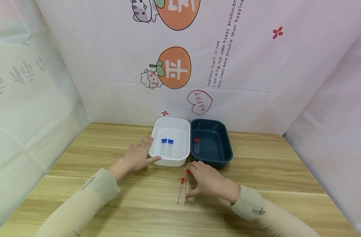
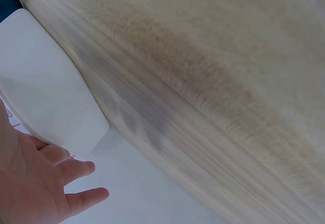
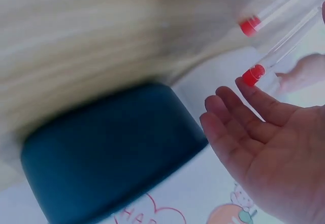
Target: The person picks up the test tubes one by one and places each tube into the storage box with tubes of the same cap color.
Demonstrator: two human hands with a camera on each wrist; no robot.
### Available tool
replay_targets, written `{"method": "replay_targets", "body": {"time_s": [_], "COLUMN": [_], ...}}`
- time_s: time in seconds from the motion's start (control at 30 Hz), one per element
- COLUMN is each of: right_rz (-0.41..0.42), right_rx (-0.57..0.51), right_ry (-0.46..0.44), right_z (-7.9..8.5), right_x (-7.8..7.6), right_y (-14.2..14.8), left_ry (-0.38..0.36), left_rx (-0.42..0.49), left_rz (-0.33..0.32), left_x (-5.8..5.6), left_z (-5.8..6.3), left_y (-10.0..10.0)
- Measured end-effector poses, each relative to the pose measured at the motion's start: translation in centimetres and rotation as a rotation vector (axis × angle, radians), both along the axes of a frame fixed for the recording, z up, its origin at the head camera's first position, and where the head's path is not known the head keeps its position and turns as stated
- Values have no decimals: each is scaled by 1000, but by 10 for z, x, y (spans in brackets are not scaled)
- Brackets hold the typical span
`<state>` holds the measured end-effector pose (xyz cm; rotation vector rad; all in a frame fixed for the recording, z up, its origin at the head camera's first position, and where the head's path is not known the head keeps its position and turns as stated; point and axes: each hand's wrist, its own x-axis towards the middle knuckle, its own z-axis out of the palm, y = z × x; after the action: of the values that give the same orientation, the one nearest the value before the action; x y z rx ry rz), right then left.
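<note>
My right hand (image 1: 208,179) pinches a red-capped test tube (image 1: 187,183) end to end; in the right wrist view the index fingertip touches its red cap (image 3: 253,75). Just left of it, a second red-capped tube (image 1: 179,191) lies on the table. My left hand (image 1: 137,158), fingers spread and fairly straight, rests at the left side of the white bin (image 1: 171,162). Several blue-capped tubes (image 1: 167,141) lie inside that bin. Beside it stands a dark blue bin (image 1: 217,141) with two red-capped tubes (image 1: 196,145) along its left side.
Both bins stand side by side at the back of the wood-grain table (image 1: 150,204). Behind them hangs a white printed cloth (image 1: 245,108), and more cloth encloses the left and right sides.
</note>
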<state>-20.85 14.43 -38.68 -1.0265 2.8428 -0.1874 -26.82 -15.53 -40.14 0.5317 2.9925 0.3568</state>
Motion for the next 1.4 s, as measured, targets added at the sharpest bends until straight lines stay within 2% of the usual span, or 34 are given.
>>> {"method": "replay_targets", "body": {"time_s": [0.13,0.37,0.77,0.93,1.23,1.4], "right_rz": [13,22,-49,-51,-70,-80], "right_rx": [-47,-92,-127,-170,-266,-274], "right_ry": [-13,-6,-24,-9,-20,-4], "right_z": [14,27,46,47,40,36], "right_x": [3,2,-7,-16,-36,-49], "right_y": [2,10,33,51,77,84], "left_ry": [-1,1,-4,4,2,4], "left_rx": [0,-3,-6,-5,5,-1], "left_rz": [3,2,1,-3,2,-1], "left_x": [0,-1,1,1,0,1], "left_z": [0,0,0,0,0,0], "left_y": [0,1,2,2,2,2]}}
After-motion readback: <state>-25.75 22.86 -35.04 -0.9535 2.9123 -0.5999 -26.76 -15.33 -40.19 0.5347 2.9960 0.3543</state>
